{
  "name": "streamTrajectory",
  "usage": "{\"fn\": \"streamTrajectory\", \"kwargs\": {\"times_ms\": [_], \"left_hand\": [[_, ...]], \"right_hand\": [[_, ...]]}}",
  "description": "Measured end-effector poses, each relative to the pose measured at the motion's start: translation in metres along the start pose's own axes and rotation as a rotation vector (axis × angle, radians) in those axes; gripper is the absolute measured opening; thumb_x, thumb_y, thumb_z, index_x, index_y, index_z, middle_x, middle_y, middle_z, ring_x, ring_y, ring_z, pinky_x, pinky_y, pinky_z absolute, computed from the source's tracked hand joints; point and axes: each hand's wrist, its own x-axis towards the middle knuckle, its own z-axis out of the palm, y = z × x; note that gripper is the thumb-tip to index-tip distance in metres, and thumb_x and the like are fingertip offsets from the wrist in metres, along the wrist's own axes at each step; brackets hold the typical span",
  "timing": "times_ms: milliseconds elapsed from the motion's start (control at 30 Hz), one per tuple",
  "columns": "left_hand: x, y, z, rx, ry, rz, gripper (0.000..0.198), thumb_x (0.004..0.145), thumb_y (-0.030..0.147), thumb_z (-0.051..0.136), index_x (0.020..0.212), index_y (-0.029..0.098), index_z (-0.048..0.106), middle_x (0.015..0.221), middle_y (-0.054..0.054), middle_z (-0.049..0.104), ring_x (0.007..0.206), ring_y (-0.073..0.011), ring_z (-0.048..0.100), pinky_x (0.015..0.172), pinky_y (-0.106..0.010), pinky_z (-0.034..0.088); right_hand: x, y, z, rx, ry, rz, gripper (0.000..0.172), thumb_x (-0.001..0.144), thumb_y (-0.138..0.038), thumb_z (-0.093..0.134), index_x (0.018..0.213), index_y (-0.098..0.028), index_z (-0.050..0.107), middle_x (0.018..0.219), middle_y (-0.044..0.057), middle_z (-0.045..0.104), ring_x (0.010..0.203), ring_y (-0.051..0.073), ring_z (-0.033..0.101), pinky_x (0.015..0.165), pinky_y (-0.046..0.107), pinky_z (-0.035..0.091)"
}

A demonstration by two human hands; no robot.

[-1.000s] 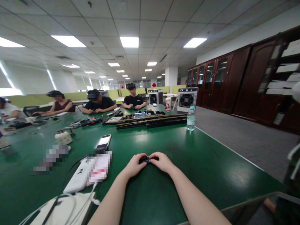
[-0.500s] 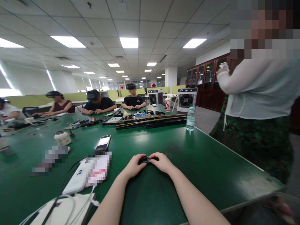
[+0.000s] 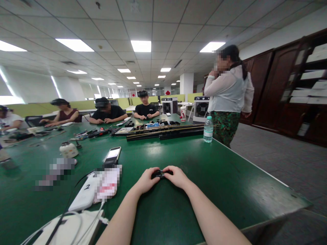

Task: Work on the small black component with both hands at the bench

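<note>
A small black part [image 3: 159,174], too small to name exactly, lies between my hands low over the green table [image 3: 217,177]. Its left end is pinched by my left hand [image 3: 147,179], thumb and fingers closed around it. At the other end my right hand [image 3: 176,176] grips it the same way, fingers closed. The fingers cover part of it, and its details are too fine to make out.
To the left lie a phone [image 3: 113,154], a white power bank marked 2 [image 3: 83,194] and cables. A water bottle [image 3: 208,130] stands near the right edge. Long black strips [image 3: 143,135] stretch across the table. Several people sit beyond; one person [image 3: 227,88] stands at right.
The person standing at right has moved away from me, toward the far end of the table, uncovering the cabinets. My hands and the black part look unchanged.
</note>
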Motion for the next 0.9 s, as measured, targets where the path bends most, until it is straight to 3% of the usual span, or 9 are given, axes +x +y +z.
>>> {"fn": "streamTrajectory", "kwargs": {"times_ms": [900], "left_hand": [[0.0006, -0.0009, 0.0027, -0.019, 0.024, -0.011, 0.043, 0.072, 0.019, 0.058, 0.114, 0.015, 0.054, 0.113, -0.010, 0.060, 0.106, -0.0222, 0.055, 0.097, -0.035, 0.039]], "right_hand": [[-0.0005, -0.0052, -0.0034, -0.027, 0.025, 0.031, 0.026, 0.081, -0.024, 0.043, 0.093, -0.020, 0.066, 0.096, 0.004, 0.068, 0.090, 0.018, 0.061, 0.083, 0.031, 0.045]]}}
